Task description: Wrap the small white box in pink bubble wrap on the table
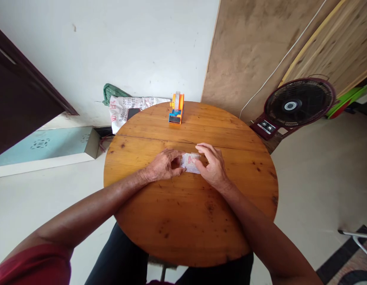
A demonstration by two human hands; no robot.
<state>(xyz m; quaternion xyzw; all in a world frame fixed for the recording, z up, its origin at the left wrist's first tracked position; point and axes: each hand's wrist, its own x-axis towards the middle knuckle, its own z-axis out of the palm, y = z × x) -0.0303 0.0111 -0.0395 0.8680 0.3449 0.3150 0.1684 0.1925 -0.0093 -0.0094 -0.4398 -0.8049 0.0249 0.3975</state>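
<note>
Packet: a small clear packet point(189, 162) with a red strip on it lies flat near the middle of the round wooden tabletop point(186, 229), between the two hands.
Left hand: the left hand point(163, 166) rests on the wood with its fingers point(177, 171) curled in, and thumb and fingertips are pinched on the packet's left edge.
Right hand: the right hand point(213, 166) lies over the packet's right end. The forefinger runs along the far edge and the thumb sits at the near edge, so the grip is a loose close about that end rather than a fist.
Done so far: the packet is set down and gripped at both ends. Whether its mouth is folded or sealed is too small to tell.
Left, as far as it shows: no strip of tape can be made out on the packet or on either hand, so by my reading the handling is at an early or middle stage.
Tape dispenser: an orange and blue tape dispenser point(176, 109) stands at the far edge of the tabletop, well apart from both hands, with nothing touching it.
Around: a printed white sack point(124, 107) leans at the wall behind the tabletop. A dark red fan point(299, 103) stands on the floor to the right.
</note>
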